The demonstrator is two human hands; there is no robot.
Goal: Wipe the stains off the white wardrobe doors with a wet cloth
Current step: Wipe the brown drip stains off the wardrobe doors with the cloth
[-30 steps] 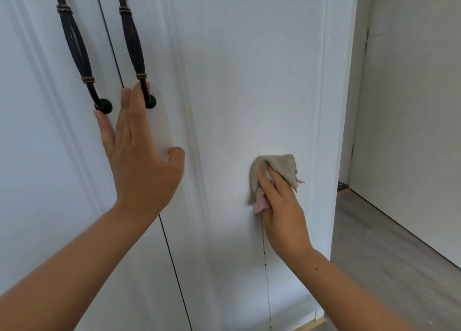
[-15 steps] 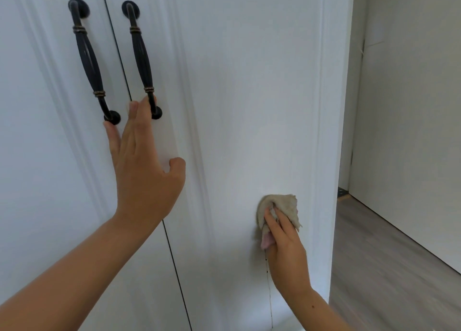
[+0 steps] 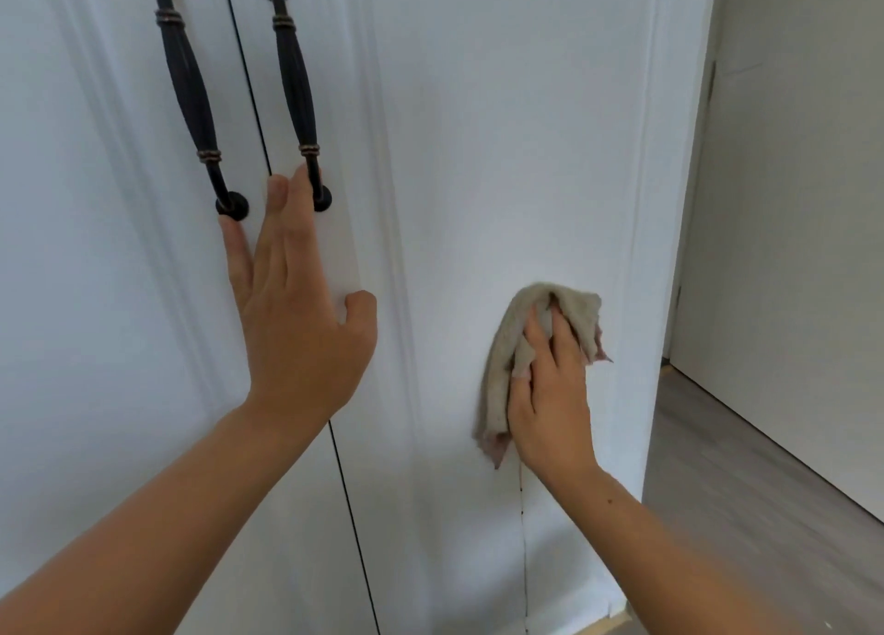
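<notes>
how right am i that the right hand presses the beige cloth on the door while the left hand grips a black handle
No: the head view shows the left hand flat on the doors below the black handles, gripping neither. The right hand does press the beige cloth on the door.

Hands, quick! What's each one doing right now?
Left hand: open, flat on the wardrobe doors.
Right hand: holds the cloth against them.

We see soft, even, bright light on the white wardrobe doors [image 3: 502,156]; the cloth [image 3: 507,347] casts a faint shadow. Straight edges bow toward the sides, and the floor [image 3: 765,515] looks slightly blurred.
</notes>
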